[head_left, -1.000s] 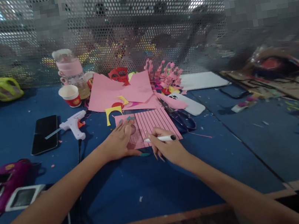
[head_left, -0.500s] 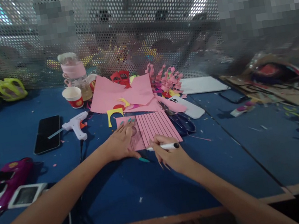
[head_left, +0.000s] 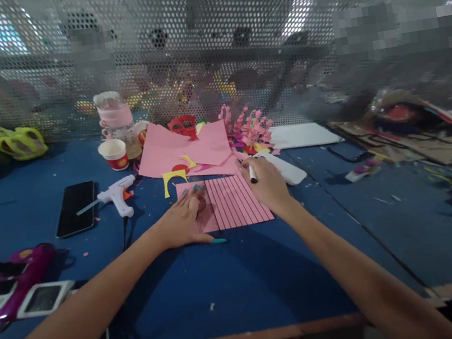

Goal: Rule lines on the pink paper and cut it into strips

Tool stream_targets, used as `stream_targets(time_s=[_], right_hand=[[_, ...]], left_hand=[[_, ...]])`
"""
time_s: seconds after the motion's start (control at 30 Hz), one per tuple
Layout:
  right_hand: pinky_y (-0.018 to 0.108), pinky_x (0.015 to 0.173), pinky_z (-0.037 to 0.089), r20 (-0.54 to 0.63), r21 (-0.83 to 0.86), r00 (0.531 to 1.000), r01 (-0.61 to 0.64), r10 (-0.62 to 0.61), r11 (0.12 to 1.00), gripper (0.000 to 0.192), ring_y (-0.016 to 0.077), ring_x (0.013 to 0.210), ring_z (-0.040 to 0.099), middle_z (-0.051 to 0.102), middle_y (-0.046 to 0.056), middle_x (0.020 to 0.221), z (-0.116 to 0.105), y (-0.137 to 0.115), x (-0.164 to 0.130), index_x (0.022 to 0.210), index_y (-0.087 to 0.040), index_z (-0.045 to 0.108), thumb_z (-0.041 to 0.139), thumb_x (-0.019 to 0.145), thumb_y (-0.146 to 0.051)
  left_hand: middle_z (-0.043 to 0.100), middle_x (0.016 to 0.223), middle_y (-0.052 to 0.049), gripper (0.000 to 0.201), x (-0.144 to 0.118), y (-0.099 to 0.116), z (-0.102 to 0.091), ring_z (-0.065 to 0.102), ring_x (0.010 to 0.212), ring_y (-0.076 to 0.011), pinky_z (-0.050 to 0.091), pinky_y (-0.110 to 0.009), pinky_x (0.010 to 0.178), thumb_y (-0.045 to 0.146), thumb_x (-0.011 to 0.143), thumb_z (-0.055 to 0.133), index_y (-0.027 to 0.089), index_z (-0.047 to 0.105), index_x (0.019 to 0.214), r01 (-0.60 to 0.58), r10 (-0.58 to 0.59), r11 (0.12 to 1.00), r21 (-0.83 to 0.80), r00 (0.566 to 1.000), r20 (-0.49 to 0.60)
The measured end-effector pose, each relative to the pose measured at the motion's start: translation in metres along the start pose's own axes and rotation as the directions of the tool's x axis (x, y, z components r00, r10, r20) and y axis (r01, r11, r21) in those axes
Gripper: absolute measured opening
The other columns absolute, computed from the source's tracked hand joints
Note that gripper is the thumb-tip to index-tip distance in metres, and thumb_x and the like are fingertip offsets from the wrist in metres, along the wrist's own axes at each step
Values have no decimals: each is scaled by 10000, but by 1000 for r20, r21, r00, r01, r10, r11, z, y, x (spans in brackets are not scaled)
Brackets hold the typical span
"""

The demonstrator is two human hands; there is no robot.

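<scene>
A pink paper with several black lines across it lies on the blue table. My left hand presses on its left part, fingers spread flat and the thumb out on the table. Something clear, perhaps a ruler, lies under that hand, but I cannot make it out well. My right hand is over the paper's far right corner, closed around a white marker whose black end points toward me. The scissors that lay beside the paper are hidden behind this hand.
Beyond the lined paper are larger pink sheets, yellow scraps and pink paper blossoms. A white phone lies right. On the left are a glue gun, black phone, paper cup, bottle and purple power strip.
My right hand has moved away from me and to the right, from the paper's near edge to its far right corner, still gripping the marker. The left hand stays on the paper.
</scene>
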State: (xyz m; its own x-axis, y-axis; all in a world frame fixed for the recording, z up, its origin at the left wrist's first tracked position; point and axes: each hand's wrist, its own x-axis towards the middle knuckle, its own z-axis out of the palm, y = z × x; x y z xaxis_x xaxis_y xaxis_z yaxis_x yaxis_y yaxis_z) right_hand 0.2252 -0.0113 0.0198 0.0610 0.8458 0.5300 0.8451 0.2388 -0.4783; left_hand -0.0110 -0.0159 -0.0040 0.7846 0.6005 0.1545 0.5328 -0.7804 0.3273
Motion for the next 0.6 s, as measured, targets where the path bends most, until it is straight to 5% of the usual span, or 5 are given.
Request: stream_targets(time_s=[0.13,0.27,0.6], right_hand=[[458,705,442,17,-165,1000,12,-9,986,117,293,788,569,570,132,837,17,24,-1,832,-192,532,469,826,-291],[437,745,449,-35,-28,994,101,-102,995,95,266,820,550,552,93,838,21,33,-8,818,-229,479,480,827,-323],[415,769,441,-106,205,994,34,-12,978,203,248,839,542,556,64,853,9,22,-6,825,-238,447,592,749,-359]], left_hand=[[247,1465,-259,905,-1,2,-1,108,1394,-312,167,-477,1127,780,700,422,78,377,1269,-13,13,1000,28,1000,1],[236,1470,-254,909,-1,0,0,95,1395,-302,147,-468,1135,781,702,419,83,361,1282,-32,32,999,33,999,2],[230,1460,-285,930,0,0,-2,110,1387,-308,159,-464,1135,780,699,425,64,324,1284,-14,14,999,41,1000,21]])
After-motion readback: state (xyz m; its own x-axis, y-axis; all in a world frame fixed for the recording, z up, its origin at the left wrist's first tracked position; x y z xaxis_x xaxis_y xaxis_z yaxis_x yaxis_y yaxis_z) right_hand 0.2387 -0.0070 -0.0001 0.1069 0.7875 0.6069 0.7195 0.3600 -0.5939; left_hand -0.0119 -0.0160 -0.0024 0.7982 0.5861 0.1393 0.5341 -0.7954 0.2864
